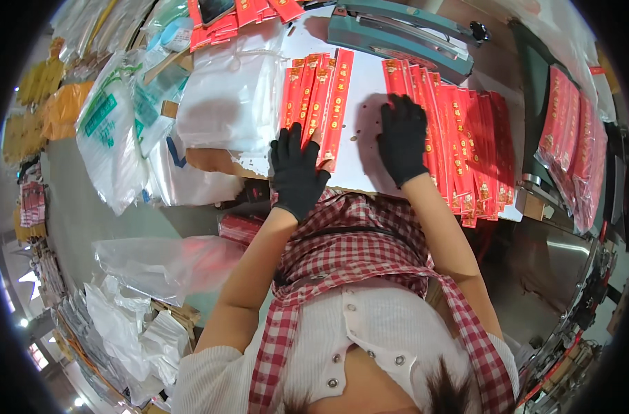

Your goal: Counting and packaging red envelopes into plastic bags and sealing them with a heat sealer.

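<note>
Both my hands wear black gloves, with bare tips on some fingers. Spread over the lower ends of a small fanned group of long, narrow red packets (318,86) with gold print, my left hand (295,172) lies open. Its thumb touches the rightmost packet. My right hand (404,141) is open at the left edge of a larger overlapping row of the same kind of red packets (459,138). Its fingers point away from me, slightly bent. Between the two groups, bare white tabletop (359,103) shows, with small dark specks on it.
A stack of clear plastic bags (228,103) lies left of the packets. Behind stands a teal bag sealer (397,34). More red packets (225,27) lie at the far left, under a phone (213,8). Bagged red packets (570,138) rest at the right. Plastic sacks (111,131) hang left.
</note>
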The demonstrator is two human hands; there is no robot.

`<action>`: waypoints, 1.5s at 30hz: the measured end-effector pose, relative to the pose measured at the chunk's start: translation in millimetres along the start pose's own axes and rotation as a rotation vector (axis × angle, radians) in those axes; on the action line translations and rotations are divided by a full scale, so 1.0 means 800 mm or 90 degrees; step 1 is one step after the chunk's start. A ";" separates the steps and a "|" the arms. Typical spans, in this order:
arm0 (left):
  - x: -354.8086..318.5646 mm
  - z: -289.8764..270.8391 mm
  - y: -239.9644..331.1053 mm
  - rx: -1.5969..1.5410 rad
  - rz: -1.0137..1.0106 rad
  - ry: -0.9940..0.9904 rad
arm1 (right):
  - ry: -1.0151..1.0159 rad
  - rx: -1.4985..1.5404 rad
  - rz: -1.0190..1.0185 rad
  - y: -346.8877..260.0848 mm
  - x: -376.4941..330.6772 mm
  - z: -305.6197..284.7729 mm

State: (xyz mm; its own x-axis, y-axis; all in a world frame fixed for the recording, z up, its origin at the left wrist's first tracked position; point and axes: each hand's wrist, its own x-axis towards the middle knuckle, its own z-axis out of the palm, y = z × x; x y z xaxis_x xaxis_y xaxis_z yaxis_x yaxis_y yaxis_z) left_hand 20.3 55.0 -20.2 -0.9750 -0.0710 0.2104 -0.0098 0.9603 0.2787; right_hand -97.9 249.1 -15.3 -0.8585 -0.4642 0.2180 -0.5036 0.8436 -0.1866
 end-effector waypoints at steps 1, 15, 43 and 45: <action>0.002 0.002 0.008 -0.004 0.003 0.001 | 0.053 0.042 -0.052 -0.007 0.005 0.002; 0.009 0.001 -0.010 -0.041 0.037 0.013 | 0.073 0.193 -0.079 -0.039 -0.006 0.020; 0.019 0.015 -0.002 -0.017 0.006 0.029 | 0.069 -0.067 0.124 0.012 0.014 -0.015; 0.021 0.014 -0.003 -0.005 0.036 0.029 | 0.146 0.041 -0.135 -0.005 0.016 -0.010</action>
State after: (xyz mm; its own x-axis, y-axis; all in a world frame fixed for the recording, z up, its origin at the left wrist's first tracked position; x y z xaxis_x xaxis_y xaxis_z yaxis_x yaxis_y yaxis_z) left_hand 1.3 54.6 -28.0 -0.9629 -0.0298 0.2683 0.0463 0.9609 0.2728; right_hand -106.1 241.7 -4.3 -0.6931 -0.5491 0.4671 -0.6804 0.7124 -0.1721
